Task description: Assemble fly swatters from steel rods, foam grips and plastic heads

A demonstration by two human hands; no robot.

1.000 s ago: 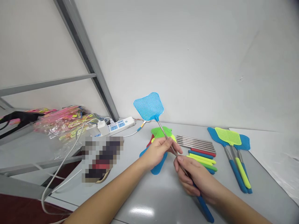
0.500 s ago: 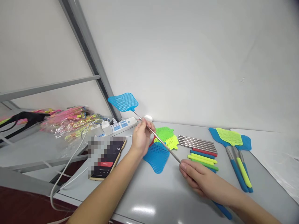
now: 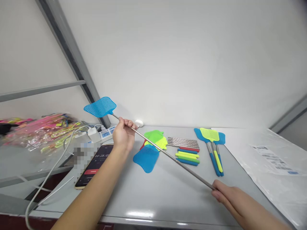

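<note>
Wall: a white wall (image 3: 182, 64) filled the back of the view, with a grey steel strut (image 3: 64, 48) running down to the left.

Table: a grey table (image 3: 168, 204) ran across the scene, with a white sheet (image 3: 271, 166) bearing a printed label at its right end.

Left side: a pink plastic-wrapped bundle (image 3: 40, 131) lay behind a power strip (image 3: 105, 132) with a white charger (image 3: 94, 134) plugged in. A white cable (image 3: 50, 172) trailed down, and a phone (image 3: 96, 163) showing a timer lay partly blurred out.

Swatter: the swatter (image 3: 100, 107) was in the air, its blue mesh head up at left and its thin steel shaft (image 3: 168, 152) slanting down across the table. It looked light and stiff, though the smooth steel might slip and the plastic head might flex, so the shaft seemed the place to hold it.

Left hand: the left hand (image 3: 123, 135) had its fingers closed around the shaft just below the head.

Right hand: the right hand (image 3: 227, 198) had its fingers together on the shaft's lower end, the grip partly hidden.

Parts: nearby lay a blue head (image 3: 146, 158) on a green head (image 3: 153, 135), steel rods (image 3: 182, 142), coloured handles (image 3: 187, 156) and finished swatters (image 3: 211, 150).
</note>
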